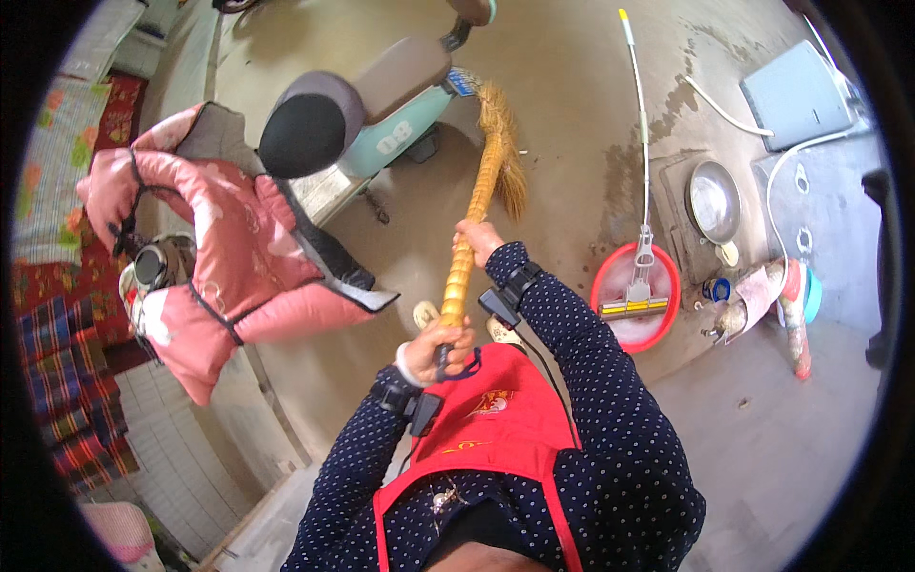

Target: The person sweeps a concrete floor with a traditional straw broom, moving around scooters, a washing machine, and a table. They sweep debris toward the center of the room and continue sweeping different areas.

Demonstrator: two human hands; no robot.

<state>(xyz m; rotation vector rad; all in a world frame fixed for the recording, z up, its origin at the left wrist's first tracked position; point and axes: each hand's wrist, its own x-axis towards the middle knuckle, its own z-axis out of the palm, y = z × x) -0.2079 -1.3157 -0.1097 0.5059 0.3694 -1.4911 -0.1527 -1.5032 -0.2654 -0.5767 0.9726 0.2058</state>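
A straw broom (487, 172) with a thick, bound yellow handle slants away from me, its bristles (512, 176) down by the floor near the rear of a scooter. My left hand (437, 351) is wrapped round the handle's near end, where a dark cord loop hangs. Farther up the handle, my right hand (479, 240) grips it with closed fingers. Both hands are in front of my red apron (505, 410). The bristle tips lie to the right of the scooter's tail.
A green electric scooter (400, 133) with a pink padded cover (238, 238) stands at left. On the right, a sponge mop (640, 276) rests in a red basin (679, 296). Beyond are a metal pan (715, 202), a grey-blue box (796, 95), hoses and a gas-pipe-like pink tube (794, 334).
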